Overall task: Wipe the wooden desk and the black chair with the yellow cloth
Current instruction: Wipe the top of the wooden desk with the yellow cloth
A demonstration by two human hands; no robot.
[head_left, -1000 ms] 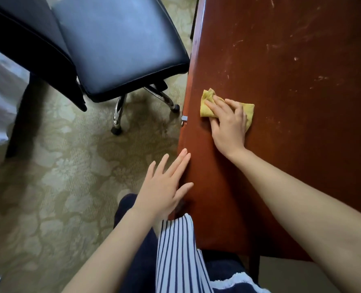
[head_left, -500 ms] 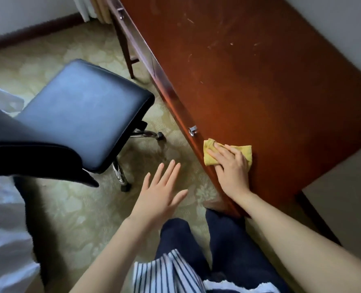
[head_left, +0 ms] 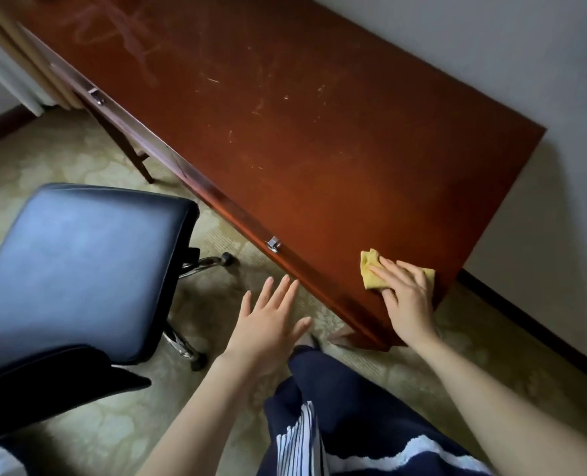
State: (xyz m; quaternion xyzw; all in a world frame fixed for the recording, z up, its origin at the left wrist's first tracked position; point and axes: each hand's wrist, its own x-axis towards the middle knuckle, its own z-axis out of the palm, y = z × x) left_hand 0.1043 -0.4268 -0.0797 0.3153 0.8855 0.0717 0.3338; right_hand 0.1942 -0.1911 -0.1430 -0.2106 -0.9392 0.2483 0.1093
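The right hand [head_left: 405, 304], fingers flat on the yellow cloth [head_left: 369, 269], has slid it past the drawer handle [head_left: 273, 243] to the surface's [head_left: 285, 132] near end, the left hand [head_left: 268, 324] hovers spread and empty, and the far stretch and black chair [head_left: 79, 262] likely remain to wipe.

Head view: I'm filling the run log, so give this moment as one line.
right hand presses cloth flat | cloth on desk, near corner | left hand open, holds nothing | chair untouched
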